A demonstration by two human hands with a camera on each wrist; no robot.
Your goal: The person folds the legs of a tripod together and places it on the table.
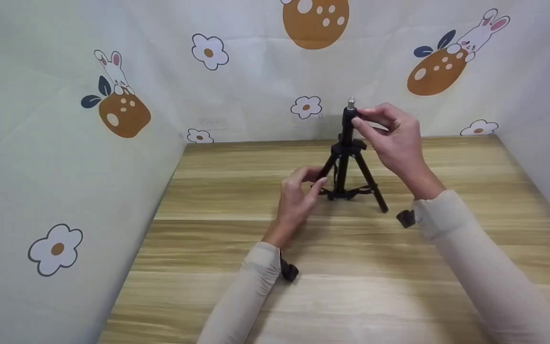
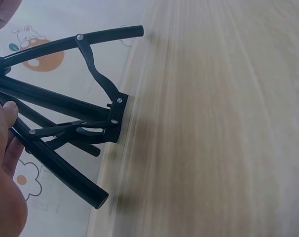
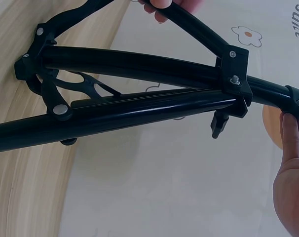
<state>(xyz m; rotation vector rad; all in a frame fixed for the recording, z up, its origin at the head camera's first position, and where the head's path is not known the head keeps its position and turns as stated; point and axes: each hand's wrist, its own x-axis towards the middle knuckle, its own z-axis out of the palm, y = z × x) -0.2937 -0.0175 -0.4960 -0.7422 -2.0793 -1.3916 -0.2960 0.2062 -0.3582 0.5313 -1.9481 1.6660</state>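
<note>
A small black tripod [image 1: 343,174] with a silver screw tip [image 1: 351,103] stands upright on the table, its legs partly spread. My left hand [image 1: 296,196] pinches the tripod's left leg between thumb and fingers. High on the centre column, just under the silver tip, my right hand [image 1: 396,138] grips the black collar with thumb and fingertips. Braces [image 2: 97,74] between the legs and the lower hub show in the left wrist view. In the right wrist view a small knob [image 3: 219,123] sticks out below the leg joint, and the column's top is cut off.
The wood-grain table [image 1: 351,286] ends at a pale printed backdrop [image 1: 256,86] close behind the tripod. Another pale wall [image 1: 31,191] rises along the left side. Black wrist mounts [image 1: 289,272] hang at both cuffs.
</note>
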